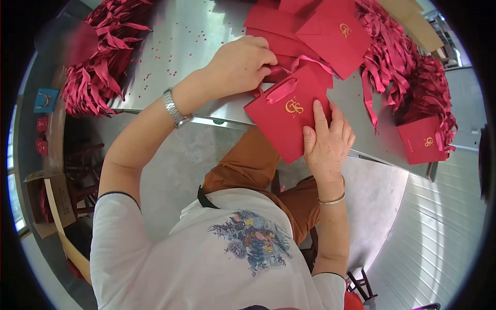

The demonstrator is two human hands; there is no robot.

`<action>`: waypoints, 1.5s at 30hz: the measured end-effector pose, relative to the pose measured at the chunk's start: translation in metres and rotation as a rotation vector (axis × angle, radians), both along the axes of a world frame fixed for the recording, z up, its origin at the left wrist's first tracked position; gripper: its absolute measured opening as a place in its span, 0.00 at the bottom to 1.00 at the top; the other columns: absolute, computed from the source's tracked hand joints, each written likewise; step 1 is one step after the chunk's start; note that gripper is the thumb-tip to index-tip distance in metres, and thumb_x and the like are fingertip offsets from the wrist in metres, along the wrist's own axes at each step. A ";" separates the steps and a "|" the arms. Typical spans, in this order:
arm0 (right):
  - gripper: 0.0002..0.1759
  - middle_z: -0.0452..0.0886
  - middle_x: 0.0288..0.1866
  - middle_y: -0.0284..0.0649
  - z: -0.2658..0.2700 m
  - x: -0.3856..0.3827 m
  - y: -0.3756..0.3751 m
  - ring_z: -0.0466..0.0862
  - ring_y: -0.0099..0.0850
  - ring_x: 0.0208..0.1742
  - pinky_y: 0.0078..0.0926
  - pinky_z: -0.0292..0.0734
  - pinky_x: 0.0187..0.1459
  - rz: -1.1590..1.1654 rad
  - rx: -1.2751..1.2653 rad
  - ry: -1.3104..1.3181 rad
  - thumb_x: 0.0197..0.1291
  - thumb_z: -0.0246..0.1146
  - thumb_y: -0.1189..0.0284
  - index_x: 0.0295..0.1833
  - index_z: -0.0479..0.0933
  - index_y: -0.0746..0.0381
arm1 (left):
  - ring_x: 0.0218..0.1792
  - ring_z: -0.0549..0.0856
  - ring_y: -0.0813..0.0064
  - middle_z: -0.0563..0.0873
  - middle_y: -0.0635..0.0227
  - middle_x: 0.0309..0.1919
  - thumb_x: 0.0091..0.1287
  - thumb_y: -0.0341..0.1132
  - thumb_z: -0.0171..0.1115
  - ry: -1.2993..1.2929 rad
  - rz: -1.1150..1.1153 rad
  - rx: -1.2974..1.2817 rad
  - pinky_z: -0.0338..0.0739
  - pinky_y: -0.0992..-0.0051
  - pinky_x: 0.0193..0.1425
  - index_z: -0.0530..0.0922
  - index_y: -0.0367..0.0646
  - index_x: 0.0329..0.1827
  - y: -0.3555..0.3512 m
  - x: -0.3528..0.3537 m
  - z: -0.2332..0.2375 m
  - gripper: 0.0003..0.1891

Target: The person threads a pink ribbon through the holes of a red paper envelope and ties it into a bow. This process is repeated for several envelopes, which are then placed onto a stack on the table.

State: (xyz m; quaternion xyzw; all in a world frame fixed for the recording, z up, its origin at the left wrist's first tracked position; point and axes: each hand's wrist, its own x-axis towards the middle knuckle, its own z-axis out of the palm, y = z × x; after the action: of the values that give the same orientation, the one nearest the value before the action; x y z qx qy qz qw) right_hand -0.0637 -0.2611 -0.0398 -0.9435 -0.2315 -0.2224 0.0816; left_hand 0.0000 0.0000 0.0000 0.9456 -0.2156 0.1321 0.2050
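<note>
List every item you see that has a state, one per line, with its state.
Red bag between the hands: flat, gold print up
Its ribbon handle: looped over the bag
Left hand: fingers bent, by the ribbon
Right hand: thumb and index finger on the bag's face
Left-hand bundle: massed, ribbons sticking out
Metal table: strewn with red specks
Cardboard box: open

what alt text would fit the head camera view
A person's right hand rests on a red bag with gold lettering at a metal table, while the left hand bends near its pink ribbon handle. More red bags and heaps of ribbon lie around.
</note>
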 end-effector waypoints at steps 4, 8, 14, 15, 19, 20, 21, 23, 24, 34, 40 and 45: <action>0.28 0.73 0.63 0.45 -0.005 -0.005 0.012 0.73 0.43 0.60 0.42 0.64 0.60 0.007 0.058 0.014 0.64 0.59 0.52 0.65 0.76 0.52 | 0.44 0.82 0.66 0.81 0.72 0.38 0.57 0.30 0.61 -0.114 0.014 0.225 0.78 0.65 0.44 0.82 0.48 0.35 0.008 0.011 0.011 0.05; 0.27 0.73 0.63 0.45 -0.001 -0.004 0.007 0.73 0.43 0.60 0.42 0.65 0.60 0.024 0.042 0.011 0.63 0.59 0.53 0.65 0.77 0.52 | 0.37 0.80 0.66 0.78 0.71 0.31 0.62 0.30 0.59 -0.370 0.059 0.295 0.76 0.65 0.38 0.79 0.49 0.32 -0.001 0.029 -0.003 0.02; 0.27 0.73 0.63 0.45 0.000 -0.002 0.000 0.73 0.43 0.61 0.41 0.65 0.60 0.013 0.041 -0.011 0.62 0.61 0.53 0.64 0.77 0.51 | 0.39 0.82 0.66 0.82 0.70 0.37 0.65 0.32 0.60 -0.242 0.106 -0.009 0.77 0.70 0.39 0.82 0.45 0.39 0.004 0.027 -0.018 0.04; 0.27 0.73 0.63 0.45 0.000 -0.001 0.001 0.73 0.43 0.61 0.41 0.65 0.60 0.011 0.047 -0.018 0.62 0.61 0.53 0.64 0.77 0.51 | 0.39 0.82 0.66 0.82 0.70 0.37 0.65 0.32 0.60 -0.249 0.103 -0.003 0.77 0.70 0.39 0.82 0.45 0.39 0.008 0.021 -0.011 0.04; 0.36 0.71 0.65 0.48 0.001 -0.003 0.002 0.73 0.44 0.62 0.43 0.66 0.58 -0.026 0.090 -0.059 0.55 0.67 0.54 0.70 0.71 0.53 | 0.31 0.80 0.73 0.83 0.62 0.28 0.71 0.37 0.59 0.046 0.404 -0.412 0.74 0.73 0.37 0.81 0.38 0.38 0.014 -0.047 0.004 0.10; 0.41 0.70 0.66 0.50 -0.003 -0.003 0.003 0.73 0.46 0.63 0.45 0.67 0.57 -0.059 0.088 -0.084 0.52 0.69 0.53 0.71 0.68 0.54 | 0.28 0.80 0.66 0.81 0.58 0.23 0.71 0.38 0.59 0.273 0.429 -0.365 0.72 0.69 0.33 0.79 0.35 0.36 0.007 -0.070 0.010 0.12; 0.42 0.70 0.66 0.50 -0.002 -0.004 0.004 0.73 0.45 0.63 0.45 0.67 0.58 -0.059 0.132 -0.037 0.50 0.70 0.53 0.71 0.67 0.56 | 0.29 0.80 0.61 0.80 0.55 0.25 0.70 0.37 0.59 0.213 0.293 -0.236 0.70 0.67 0.32 0.79 0.35 0.34 0.004 -0.085 0.002 0.12; 0.44 0.71 0.64 0.50 0.001 -0.006 0.003 0.73 0.44 0.62 0.44 0.66 0.58 -0.051 0.224 -0.006 0.49 0.71 0.53 0.70 0.67 0.60 | 0.29 0.79 0.59 0.79 0.55 0.27 0.68 0.35 0.62 0.008 0.200 -0.154 0.73 0.70 0.34 0.78 0.35 0.35 -0.010 -0.103 -0.013 0.10; 0.44 0.72 0.63 0.49 -0.001 -0.007 0.002 0.73 0.43 0.62 0.43 0.65 0.59 -0.023 0.279 -0.009 0.48 0.71 0.53 0.69 0.67 0.62 | 0.29 0.79 0.62 0.79 0.57 0.27 0.67 0.34 0.63 -0.031 0.239 -0.159 0.73 0.72 0.36 0.79 0.36 0.36 -0.020 -0.108 -0.013 0.08; 0.22 0.81 0.44 0.46 0.017 -0.022 -0.048 0.80 0.46 0.45 0.38 0.76 0.48 0.072 0.863 0.143 0.57 0.67 0.72 0.56 0.73 0.64 | 0.31 0.72 0.87 0.78 0.76 0.32 0.71 0.30 0.62 0.103 0.039 -1.036 0.66 0.85 0.35 0.77 0.39 0.42 -0.049 -0.095 -0.008 0.04; 0.06 0.79 0.36 0.28 0.044 -0.032 -0.118 0.75 0.18 0.38 0.20 0.74 0.41 -0.076 1.531 0.145 0.67 0.63 0.74 0.46 0.76 0.64 | 0.36 0.77 0.84 0.82 0.72 0.40 0.73 0.31 0.58 0.137 -0.023 -1.123 0.72 0.82 0.40 0.78 0.37 0.54 -0.090 -0.075 0.013 0.10; 0.14 0.82 0.40 0.32 0.054 0.010 -0.217 0.78 0.21 0.37 0.20 0.76 0.42 -0.296 1.465 -0.275 0.66 0.63 0.74 0.54 0.76 0.67 | 0.38 0.79 0.79 0.82 0.69 0.37 0.70 0.27 0.58 0.136 -0.003 -0.673 0.73 0.81 0.45 0.80 0.36 0.46 -0.066 -0.058 -0.021 0.06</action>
State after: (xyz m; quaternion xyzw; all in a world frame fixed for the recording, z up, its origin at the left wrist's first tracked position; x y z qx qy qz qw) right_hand -0.0540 -0.4781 0.0140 -0.6331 0.0964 -0.4434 0.6271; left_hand -0.0576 -0.0664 -0.0211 0.8314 -0.1472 0.1319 0.5194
